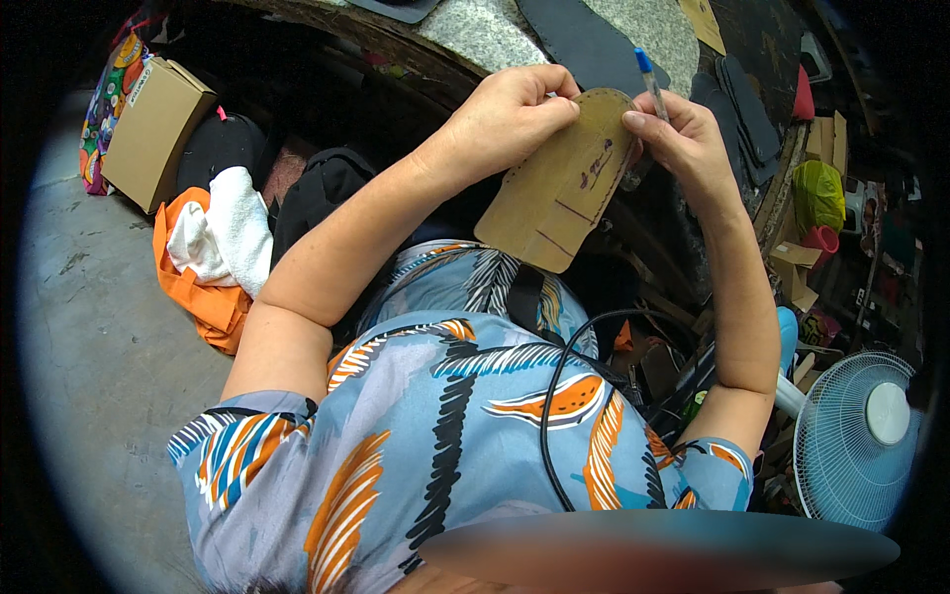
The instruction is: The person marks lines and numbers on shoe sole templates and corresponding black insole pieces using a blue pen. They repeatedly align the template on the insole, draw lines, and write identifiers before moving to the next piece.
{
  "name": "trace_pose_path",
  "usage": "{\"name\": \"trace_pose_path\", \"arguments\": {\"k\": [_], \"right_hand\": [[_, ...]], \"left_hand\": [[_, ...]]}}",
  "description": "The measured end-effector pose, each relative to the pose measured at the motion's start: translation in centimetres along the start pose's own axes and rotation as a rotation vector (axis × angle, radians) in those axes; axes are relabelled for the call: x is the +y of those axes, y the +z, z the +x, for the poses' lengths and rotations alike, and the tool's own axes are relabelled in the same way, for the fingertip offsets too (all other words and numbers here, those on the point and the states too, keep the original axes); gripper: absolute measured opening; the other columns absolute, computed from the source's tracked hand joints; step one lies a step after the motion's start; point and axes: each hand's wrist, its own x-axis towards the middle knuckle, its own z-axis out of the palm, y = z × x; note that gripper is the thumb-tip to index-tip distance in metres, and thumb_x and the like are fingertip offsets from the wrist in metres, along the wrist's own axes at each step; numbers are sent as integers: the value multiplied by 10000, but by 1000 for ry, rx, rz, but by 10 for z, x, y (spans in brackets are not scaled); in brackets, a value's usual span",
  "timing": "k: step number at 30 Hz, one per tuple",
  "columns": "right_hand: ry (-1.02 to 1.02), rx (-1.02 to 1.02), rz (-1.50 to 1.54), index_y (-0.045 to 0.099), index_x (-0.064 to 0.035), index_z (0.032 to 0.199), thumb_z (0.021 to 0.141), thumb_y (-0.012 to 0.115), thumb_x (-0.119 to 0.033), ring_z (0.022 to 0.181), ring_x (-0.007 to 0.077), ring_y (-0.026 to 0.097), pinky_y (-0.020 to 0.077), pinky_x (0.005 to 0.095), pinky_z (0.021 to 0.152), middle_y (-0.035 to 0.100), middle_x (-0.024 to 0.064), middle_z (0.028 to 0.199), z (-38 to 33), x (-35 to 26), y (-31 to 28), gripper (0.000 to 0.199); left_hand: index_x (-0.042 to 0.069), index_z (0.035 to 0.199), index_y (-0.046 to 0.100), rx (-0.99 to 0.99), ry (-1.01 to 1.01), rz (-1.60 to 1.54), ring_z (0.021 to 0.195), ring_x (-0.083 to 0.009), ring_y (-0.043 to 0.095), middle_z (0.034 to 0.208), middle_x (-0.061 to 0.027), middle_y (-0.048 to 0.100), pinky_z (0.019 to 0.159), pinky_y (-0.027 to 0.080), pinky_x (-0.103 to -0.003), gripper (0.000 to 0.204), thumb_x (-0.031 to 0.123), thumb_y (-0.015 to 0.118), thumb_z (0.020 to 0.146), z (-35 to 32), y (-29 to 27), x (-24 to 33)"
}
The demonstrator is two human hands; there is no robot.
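A flat tan pattern piece (544,203), rounded at its top end, is held up tilted in front of me. Small marks run along its edge, and dark lines and handwriting show on its face. My left hand (510,114) is closed, pinching the piece near its upper left edge. On the opposite edge, the thumb of my right hand (686,144) presses the piece, its other fingers partly hidden. A clear pen (649,77) with a blue end sticks up between the thumb and fingers of that same hand.
Dark flat cut pieces (584,45) lie on the speckled stone worktop (475,30) ahead. At right stand a white fan (856,436) and a yellow bag (819,196). A cardboard box (153,134) and an orange cloth with white fabric (213,243) are at left. A black cable (547,416) crosses my shirt.
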Motion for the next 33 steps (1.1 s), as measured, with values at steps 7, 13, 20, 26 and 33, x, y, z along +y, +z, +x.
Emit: {"name": "trace_pose_path", "arguments": {"k": [7, 13, 20, 26, 33], "right_hand": [[17, 6, -14, 634, -58, 901, 894, 660, -249, 536, 10, 439, 280, 163, 489, 581, -30, 667, 0, -2, -1, 194], [2, 12, -24, 639, -63, 905, 899, 654, -256, 548, 1, 432, 275, 161, 492, 570, -49, 672, 1, -1, 2, 193], [18, -16, 30, 640, -57, 910, 897, 658, -258, 579, 11, 467, 310, 168, 517, 563, -53, 682, 2, -1, -1, 201], [73, -10, 3, 638, -50, 908, 894, 662, -263, 597, 21, 494, 338, 172, 536, 567, -50, 692, 2, -1, -2, 214], [27, -33, -21, 636, -54, 905, 895, 664, -258, 601, 11, 467, 327, 171, 543, 563, -63, 700, 1, -3, -3, 205]], "left_hand": [[37, 939, 593, 26, 41, 40, 735, -32, 499, 768, 30, 554, 662, 419, -201, 181, 205, 528, 955, 2, 3, 3], [41, 924, 597, 16, 31, 23, 707, -32, 494, 745, 32, 540, 638, 417, -204, 175, 200, 530, 951, 3, 1, 1], [53, 983, 609, -4, -24, -19, 695, -23, 535, 770, 26, 576, 593, 439, -182, 191, 223, 526, 961, 4, 3, 5], [62, 1020, 604, 26, 133, 31, 676, -30, 560, 772, 23, 596, 559, 467, -182, 204, 244, 523, 976, 10, 5, 2], [36, 998, 561, 69, -11, -61, 659, -60, 612, 781, -7, 614, 553, 512, -200, 198, 224, 499, 985, 6, 3, 3]]}}
